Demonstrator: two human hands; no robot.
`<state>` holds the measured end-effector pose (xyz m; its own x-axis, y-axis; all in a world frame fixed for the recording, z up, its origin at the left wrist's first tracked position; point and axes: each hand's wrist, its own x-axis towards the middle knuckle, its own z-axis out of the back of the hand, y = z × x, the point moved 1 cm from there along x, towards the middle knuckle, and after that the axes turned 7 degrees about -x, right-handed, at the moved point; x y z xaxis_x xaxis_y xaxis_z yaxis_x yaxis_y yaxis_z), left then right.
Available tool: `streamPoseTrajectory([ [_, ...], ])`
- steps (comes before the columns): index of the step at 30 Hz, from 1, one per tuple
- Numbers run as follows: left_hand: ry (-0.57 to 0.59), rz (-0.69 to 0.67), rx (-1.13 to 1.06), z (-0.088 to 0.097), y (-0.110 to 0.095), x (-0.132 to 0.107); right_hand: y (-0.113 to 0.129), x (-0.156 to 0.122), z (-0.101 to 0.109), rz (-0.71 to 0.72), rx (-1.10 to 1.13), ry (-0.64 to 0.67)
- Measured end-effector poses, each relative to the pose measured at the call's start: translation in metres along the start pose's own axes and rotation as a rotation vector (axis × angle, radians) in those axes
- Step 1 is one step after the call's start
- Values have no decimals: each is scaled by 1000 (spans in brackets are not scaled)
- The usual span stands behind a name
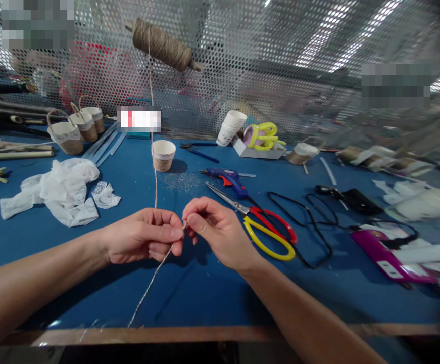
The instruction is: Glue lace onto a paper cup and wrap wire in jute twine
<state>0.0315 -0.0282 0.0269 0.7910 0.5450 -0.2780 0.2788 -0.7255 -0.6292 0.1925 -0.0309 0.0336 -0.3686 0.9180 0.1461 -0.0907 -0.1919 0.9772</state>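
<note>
Near the front of the blue table, my left hand (pixel 149 235) pinches a thin twine (pixel 150 283), one length of which hangs toward the table's front edge. My right hand (pixel 220 227) meets it fingertip to fingertip, closed on the same twine. Another stretch of twine runs up behind my left hand to a brown twine spool (pixel 161 44) mounted on the perforated metal screen. Beyond my hands stands a small cup (pixel 163 155) wrapped in burlap with a white lace rim; the strand passes in front of its left side. Exactly how the twine lies between my fingertips is hidden.
Red-and-yellow-handled scissors (pixel 267 227) and a blue glue gun (pixel 229 180) lie right of my hands, with black cable beside them. White lace (pixel 58 189) is heaped at left, near handled cups (pixel 66 135). Pliers (pixel 200 150), stacked paper cups (pixel 231 127) and a purple power strip (pixel 388 255) are also there.
</note>
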Motion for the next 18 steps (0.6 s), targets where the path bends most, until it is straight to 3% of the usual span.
streamPoseTrajectory([
  [8,9,-11,20,-1,0,0,-4,-1,1,-64,90,2],
  [14,-40,-20,83,-1,1,0,2,-2,2,-57,-79,-9],
  [18,-59,-39,122,-1,1,1,1,-2,1,-58,-4,-16],
])
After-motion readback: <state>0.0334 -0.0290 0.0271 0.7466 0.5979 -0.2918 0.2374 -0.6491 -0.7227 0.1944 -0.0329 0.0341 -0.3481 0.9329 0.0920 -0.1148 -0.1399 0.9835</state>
